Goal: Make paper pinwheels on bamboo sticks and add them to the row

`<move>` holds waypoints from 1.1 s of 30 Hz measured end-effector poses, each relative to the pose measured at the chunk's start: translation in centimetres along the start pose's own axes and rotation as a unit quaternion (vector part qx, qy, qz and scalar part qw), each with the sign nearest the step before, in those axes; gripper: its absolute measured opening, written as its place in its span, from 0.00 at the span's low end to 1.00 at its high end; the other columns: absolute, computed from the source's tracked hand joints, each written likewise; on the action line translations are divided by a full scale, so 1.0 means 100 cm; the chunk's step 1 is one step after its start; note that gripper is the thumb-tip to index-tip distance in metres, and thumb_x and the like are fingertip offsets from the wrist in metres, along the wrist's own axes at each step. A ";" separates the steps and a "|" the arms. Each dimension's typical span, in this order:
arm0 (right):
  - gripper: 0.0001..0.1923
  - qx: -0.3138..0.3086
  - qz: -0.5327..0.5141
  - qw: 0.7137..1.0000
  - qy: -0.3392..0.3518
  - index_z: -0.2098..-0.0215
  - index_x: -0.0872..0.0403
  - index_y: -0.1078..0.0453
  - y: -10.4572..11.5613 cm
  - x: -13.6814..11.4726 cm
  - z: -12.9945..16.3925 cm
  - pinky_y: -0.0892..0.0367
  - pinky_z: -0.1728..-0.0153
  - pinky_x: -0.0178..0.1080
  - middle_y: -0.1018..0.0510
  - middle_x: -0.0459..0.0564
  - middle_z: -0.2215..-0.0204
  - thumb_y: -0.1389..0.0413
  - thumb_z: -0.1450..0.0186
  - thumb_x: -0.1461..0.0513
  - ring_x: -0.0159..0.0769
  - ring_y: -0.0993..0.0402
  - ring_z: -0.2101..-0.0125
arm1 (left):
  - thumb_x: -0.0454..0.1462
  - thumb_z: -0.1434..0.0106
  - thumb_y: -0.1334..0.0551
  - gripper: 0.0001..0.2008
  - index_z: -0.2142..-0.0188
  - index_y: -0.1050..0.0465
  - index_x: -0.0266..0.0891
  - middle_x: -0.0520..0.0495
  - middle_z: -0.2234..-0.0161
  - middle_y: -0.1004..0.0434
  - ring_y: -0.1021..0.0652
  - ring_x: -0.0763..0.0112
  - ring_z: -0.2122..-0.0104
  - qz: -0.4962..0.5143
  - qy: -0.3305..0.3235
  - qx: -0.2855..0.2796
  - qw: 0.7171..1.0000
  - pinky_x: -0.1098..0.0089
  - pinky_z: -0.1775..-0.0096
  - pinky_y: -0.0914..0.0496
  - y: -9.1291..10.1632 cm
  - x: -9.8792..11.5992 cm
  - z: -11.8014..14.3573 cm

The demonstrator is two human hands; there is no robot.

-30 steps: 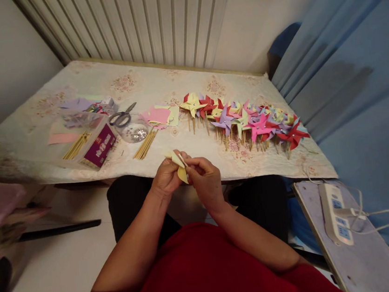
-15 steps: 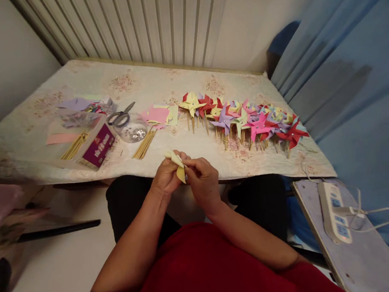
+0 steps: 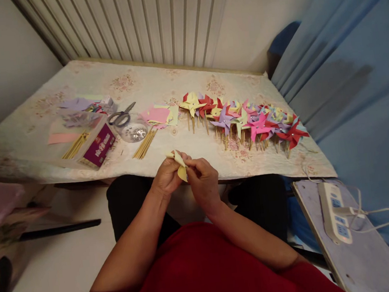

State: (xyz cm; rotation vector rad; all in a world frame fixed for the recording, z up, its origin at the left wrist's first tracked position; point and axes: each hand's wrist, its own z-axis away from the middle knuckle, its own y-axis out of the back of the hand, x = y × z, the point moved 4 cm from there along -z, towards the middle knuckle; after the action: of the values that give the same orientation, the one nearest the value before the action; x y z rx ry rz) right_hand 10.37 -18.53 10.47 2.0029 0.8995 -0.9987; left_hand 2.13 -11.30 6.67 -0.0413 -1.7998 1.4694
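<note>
pale yellow folded paper piece point(image 3: 181, 165) sits pinched between both hands just above the near edge of the cloth-covered table point(image 3: 159, 82), the left hand point(image 3: 166, 177) closed on its lower flaps while the right hand point(image 3: 203, 180) has drawn its fingertips in tighter against the centre than a second ago. the thin stick seen earlier at the fold no longer shows, so the flaps look more gathered now. finished coloured paper pinwheels on wooden sticks point(image 3: 244, 119) lie in a row beyond, well apart.
</note>
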 end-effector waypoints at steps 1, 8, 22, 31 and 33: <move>0.11 0.000 0.003 1.000 0.007 0.61 0.51 0.25 0.000 -0.001 0.000 0.35 0.68 0.35 0.25 0.45 0.71 0.48 0.37 0.67 0.32 0.30 0.70 | 0.30 0.52 0.29 0.15 0.75 0.36 0.38 0.54 0.73 0.32 0.29 0.76 0.72 0.001 -0.001 -0.001 1.000 0.74 0.68 0.33 -0.001 0.000 0.000; 0.10 -0.001 0.023 0.998 0.066 0.62 0.52 0.25 0.004 -0.017 0.000 0.34 0.67 0.36 0.25 0.46 0.71 0.48 0.35 0.67 0.33 0.30 0.69 | 0.30 0.54 0.28 0.17 0.77 0.39 0.38 0.54 0.76 0.36 0.32 0.77 0.74 0.013 -0.019 -0.001 1.000 0.76 0.71 0.35 -0.008 0.004 0.001; 0.11 -0.021 0.055 0.990 0.128 0.58 0.51 0.27 0.007 -0.036 0.006 0.30 0.65 0.37 0.26 0.48 0.68 0.51 0.32 0.66 0.34 0.28 0.65 | 0.32 0.52 0.28 0.20 0.81 0.43 0.38 0.54 0.79 0.41 0.35 0.76 0.74 0.019 -0.052 -0.002 0.998 0.77 0.71 0.36 -0.019 0.015 0.006; 0.11 -0.032 0.041 0.993 0.109 0.57 0.49 0.27 0.006 -0.036 0.006 0.30 0.63 0.38 0.25 0.48 0.66 0.51 0.32 0.65 0.34 0.27 0.64 | 0.34 0.50 0.29 0.19 0.81 0.42 0.38 0.53 0.79 0.40 0.34 0.74 0.73 -0.025 -0.061 0.039 0.997 0.72 0.70 0.35 -0.018 0.017 0.007; 0.11 -0.032 0.045 0.993 0.104 0.57 0.49 0.27 0.006 -0.036 0.006 0.30 0.63 0.38 0.25 0.48 0.67 0.50 0.32 0.65 0.35 0.27 0.64 | 0.33 0.50 0.29 0.19 0.82 0.42 0.38 0.53 0.79 0.40 0.34 0.74 0.73 -0.020 -0.063 0.038 0.997 0.73 0.70 0.35 -0.018 0.017 0.007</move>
State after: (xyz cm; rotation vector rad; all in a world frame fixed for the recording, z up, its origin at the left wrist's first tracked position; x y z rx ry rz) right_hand 8.98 -20.26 13.39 2.0998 0.9303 -0.7111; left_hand 1.31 -11.63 9.11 0.1285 -1.8328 1.5395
